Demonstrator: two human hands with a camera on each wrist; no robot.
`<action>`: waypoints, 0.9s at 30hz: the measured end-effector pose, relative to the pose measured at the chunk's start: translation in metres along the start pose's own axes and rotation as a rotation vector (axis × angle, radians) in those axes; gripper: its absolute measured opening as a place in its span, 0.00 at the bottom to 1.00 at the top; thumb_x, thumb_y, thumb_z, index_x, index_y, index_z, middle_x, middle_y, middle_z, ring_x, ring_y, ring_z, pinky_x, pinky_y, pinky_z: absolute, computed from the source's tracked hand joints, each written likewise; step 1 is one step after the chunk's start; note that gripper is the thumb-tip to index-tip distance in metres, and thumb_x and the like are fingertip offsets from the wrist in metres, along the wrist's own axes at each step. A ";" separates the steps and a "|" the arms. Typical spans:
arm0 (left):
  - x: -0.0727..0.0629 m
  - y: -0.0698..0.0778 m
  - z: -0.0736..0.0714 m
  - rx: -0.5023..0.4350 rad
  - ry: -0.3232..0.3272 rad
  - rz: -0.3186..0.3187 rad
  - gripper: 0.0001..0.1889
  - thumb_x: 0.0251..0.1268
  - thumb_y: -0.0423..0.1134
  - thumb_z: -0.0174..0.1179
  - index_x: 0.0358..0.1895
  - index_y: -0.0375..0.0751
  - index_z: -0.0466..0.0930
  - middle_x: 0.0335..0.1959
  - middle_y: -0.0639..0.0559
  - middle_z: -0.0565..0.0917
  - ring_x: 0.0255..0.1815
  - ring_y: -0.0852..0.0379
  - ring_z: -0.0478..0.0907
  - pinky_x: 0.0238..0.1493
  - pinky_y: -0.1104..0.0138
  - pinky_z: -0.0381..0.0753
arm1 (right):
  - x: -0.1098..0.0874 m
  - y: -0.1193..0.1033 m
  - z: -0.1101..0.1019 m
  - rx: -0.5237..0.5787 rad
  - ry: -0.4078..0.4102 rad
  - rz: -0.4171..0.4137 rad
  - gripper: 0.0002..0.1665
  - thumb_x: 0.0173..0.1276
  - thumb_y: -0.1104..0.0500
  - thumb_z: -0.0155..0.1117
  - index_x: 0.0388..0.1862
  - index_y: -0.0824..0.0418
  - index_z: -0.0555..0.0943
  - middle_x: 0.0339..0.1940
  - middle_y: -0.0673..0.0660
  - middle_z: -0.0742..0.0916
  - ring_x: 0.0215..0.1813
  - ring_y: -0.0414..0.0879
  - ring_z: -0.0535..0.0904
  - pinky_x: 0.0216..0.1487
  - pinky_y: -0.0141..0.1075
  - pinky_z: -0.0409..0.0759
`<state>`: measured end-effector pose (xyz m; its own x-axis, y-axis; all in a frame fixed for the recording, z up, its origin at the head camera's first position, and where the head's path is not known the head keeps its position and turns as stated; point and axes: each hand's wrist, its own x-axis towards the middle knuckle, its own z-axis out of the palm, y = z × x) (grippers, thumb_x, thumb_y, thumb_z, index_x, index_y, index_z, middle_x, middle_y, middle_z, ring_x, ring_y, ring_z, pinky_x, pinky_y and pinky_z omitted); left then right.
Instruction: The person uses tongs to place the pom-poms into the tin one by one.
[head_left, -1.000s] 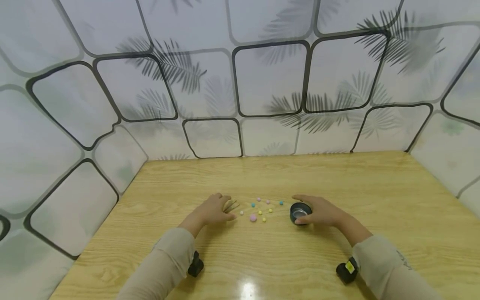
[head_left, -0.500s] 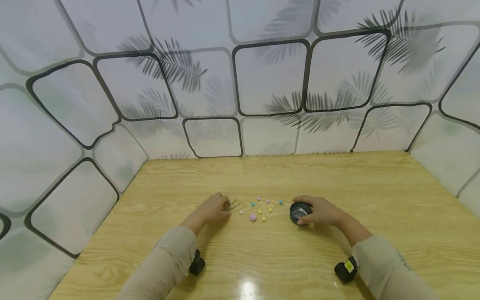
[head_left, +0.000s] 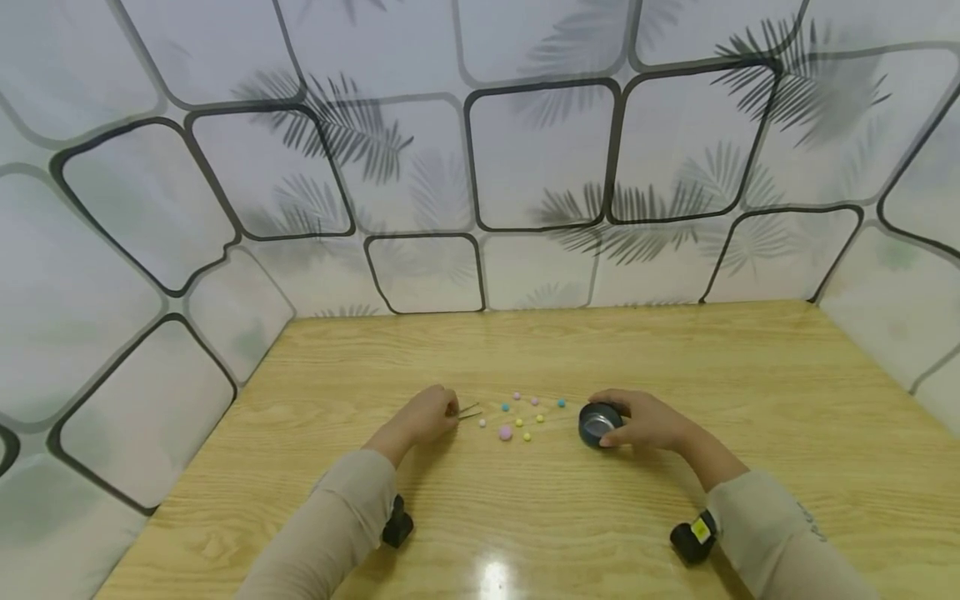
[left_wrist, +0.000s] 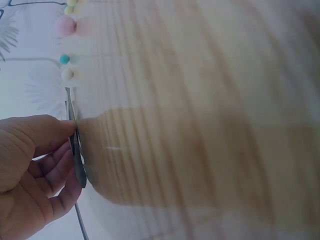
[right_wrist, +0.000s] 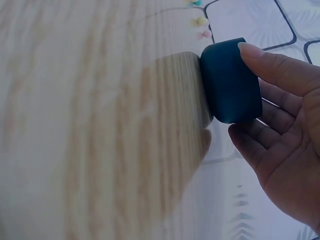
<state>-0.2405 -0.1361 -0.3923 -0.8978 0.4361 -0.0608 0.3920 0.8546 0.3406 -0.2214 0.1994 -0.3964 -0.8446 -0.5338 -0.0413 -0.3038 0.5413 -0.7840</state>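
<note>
Tweezers (left_wrist: 78,162) are way off to the left of the cup (right_wrist: 231,82), pinched between thumb and fingers of the left hand (head_left: 431,414). The prongs stand apart at the tips, so nothing's clamped in them right now. Can't tell from these angles if they actually touch the table (head_left: 480,358).

The bit that matters imo: their long axis runs roughly sideways, tips aimed toward the cup with a little slant away from the person. The white ball (head_left: 482,423) sits just past those tips on the cup side, near but not touching, and the left hand is easily the closer one to it.

Rest of the small balls are scattered between there and the cup: the big pink ball (head_left: 506,433) lies left of it and a touch nearer the person, the yellow ball (head_left: 540,418) is closer in, and the blue ball (head_left: 561,403) is just left of the cup, slightly farther from the person. For that last one the right hand (head_left: 651,423) is nearer, but it's busy: thumb on the near side of the cup, fingers round the far side, holding it with the mouth facing up.
</note>
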 end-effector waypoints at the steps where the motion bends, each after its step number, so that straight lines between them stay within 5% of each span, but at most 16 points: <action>1: 0.000 0.000 0.000 0.000 -0.001 0.000 0.04 0.53 0.32 0.57 0.32 0.35 0.75 0.28 0.50 0.72 0.31 0.55 0.70 0.36 0.63 0.72 | 0.000 0.000 0.000 0.010 -0.001 0.005 0.37 0.48 0.56 0.68 0.56 0.68 0.66 0.53 0.68 0.71 0.53 0.62 0.66 0.47 0.50 0.67; 13: 0.000 -0.002 0.001 0.031 0.015 0.003 0.03 0.47 0.32 0.59 0.27 0.38 0.77 0.25 0.52 0.76 0.29 0.56 0.72 0.34 0.64 0.72 | 0.002 0.003 0.001 0.066 -0.029 0.034 0.39 0.47 0.57 0.69 0.56 0.70 0.65 0.51 0.68 0.72 0.48 0.55 0.70 0.43 0.42 0.70; 27: -0.009 -0.004 -0.003 -0.134 0.017 0.051 0.03 0.52 0.30 0.56 0.31 0.38 0.74 0.28 0.51 0.76 0.33 0.56 0.73 0.35 0.65 0.73 | -0.001 0.004 0.004 0.096 0.000 0.049 0.39 0.47 0.57 0.69 0.56 0.69 0.66 0.52 0.68 0.71 0.48 0.56 0.69 0.42 0.42 0.70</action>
<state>-0.2346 -0.1447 -0.3907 -0.8810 0.4724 -0.0242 0.4083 0.7853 0.4654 -0.2197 0.1999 -0.4013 -0.8577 -0.5076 -0.0811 -0.2181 0.5022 -0.8368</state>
